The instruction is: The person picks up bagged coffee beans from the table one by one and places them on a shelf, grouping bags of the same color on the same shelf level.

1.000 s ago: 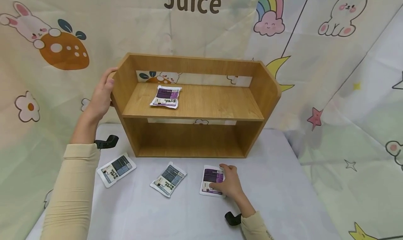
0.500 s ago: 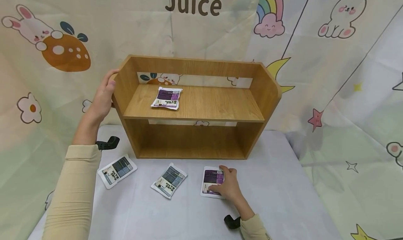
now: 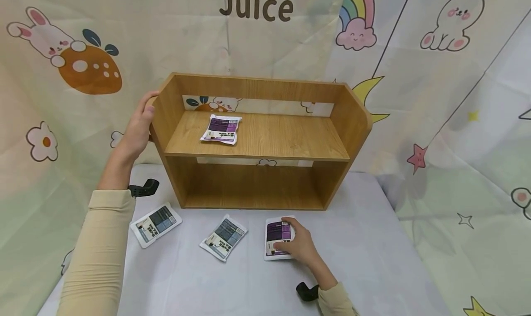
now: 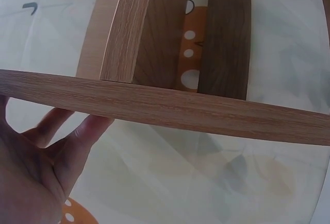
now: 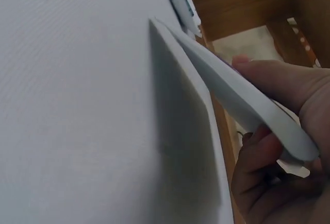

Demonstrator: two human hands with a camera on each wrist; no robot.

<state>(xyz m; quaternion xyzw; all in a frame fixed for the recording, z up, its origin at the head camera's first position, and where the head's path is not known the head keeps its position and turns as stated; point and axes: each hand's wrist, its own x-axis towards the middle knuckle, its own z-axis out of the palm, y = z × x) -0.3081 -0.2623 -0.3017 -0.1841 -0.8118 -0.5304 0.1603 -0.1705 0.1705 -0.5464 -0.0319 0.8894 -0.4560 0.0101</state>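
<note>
My left hand [image 3: 134, 129] grips the left side panel of a two-tier wooden shelf [image 3: 265, 158]. In the left wrist view, its thumb and fingers meet the lower edge of that panel [image 4: 170, 108]. At the shelf's front right, my right hand [image 3: 299, 244] pinches a white packet with a purple label [image 3: 279, 235] by its right side. In the right wrist view, this packet [image 5: 247, 100] tilts up between thumb and fingers, with another thin white edge [image 5: 201, 90] just beneath it. A similar purple-labelled packet [image 3: 221, 129] lies on the upper tier at left.
Two white packets with grey-blue labels lie on the white tablecloth [image 3: 352, 260]: a left packet [image 3: 156, 224] and a middle packet [image 3: 224, 237]. A cartoon-printed cloth [image 3: 282, 44] hangs behind the shelf. Each wrist wears a black device, the right device [image 3: 307, 292] being close above the table.
The right hand's upper finger has shifted left onto the purple-labelled packet's top edge, and the packet has tilted slightly. My left hand keeps its hold on the shelf.
</note>
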